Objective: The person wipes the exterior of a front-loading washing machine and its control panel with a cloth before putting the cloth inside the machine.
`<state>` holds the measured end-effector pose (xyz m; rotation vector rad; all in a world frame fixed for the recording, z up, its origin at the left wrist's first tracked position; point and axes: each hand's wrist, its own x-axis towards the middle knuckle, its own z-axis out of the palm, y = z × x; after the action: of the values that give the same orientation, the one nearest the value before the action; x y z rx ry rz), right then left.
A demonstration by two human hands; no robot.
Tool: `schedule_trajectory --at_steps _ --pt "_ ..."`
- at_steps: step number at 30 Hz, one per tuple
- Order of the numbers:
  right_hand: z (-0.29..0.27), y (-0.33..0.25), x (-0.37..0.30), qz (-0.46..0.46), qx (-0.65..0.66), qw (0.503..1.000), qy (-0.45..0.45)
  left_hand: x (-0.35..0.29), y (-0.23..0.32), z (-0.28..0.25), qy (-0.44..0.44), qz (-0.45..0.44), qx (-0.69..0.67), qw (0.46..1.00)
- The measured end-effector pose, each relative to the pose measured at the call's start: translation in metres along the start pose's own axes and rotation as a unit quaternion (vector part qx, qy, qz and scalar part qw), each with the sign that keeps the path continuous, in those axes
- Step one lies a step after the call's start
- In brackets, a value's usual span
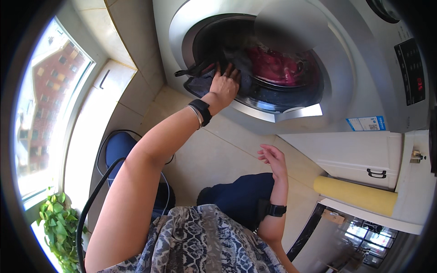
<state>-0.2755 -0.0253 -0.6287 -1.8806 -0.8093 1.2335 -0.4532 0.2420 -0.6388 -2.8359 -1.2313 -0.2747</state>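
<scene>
At the round opening of a silver front-loading washing machine (346,86), my left hand (224,84) has its fingers bent into a dark garment (200,86). That garment hangs partly over the left side of the rim, with a thin black strap-like end sticking out. Dark cloth hides the fingertips. Further right in the opening lies a crumpled red garment (277,66). My right hand (274,159) hovers near my right knee, its fingers loosely bent and apart, holding nothing. A grey blurred round shape covers the upper part of the opening.
A sunlit window (50,104) and a leafy green plant (59,223) are at the left. A black cable (88,204) runs beside my left arm. White cabinet doors (355,154) stand below the machine, near a yellow roll-shaped thing (355,193). My bent knees are close to the machine.
</scene>
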Motion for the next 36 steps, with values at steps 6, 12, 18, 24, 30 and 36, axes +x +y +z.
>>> schedule_trajectory --at_steps 6,12,18,24,30,36 --pt "0.001 0.001 -0.002 -0.01 0.016 1.0 -0.004 0.019 0.076 -0.005 -0.072 0.028 -0.491 0.868" --pt "0.003 -0.002 0.002 -0.017 0.007 1.0 -0.015 0.012 0.083 0.004 -0.064 0.024 -0.507 0.859" --pt "-0.001 0.002 0.011 -0.013 -0.003 1.0 -0.016 -0.034 -0.042 -0.011 0.022 0.115 0.113 0.987" --pt "0.0 0.005 0.014 -0.016 0.018 1.0 -0.014 -0.026 -0.092 -0.087 0.119 0.137 0.263 0.948" --pt "0.005 -0.001 0.011 -0.025 0.026 0.999 -0.007 -0.048 -0.042 0.005 0.1 0.098 0.044 0.989" --pt "-0.001 0.006 0.015 -0.026 0.039 0.999 -0.006 -0.038 0.031 0.026 0.043 0.099 -0.153 0.982"
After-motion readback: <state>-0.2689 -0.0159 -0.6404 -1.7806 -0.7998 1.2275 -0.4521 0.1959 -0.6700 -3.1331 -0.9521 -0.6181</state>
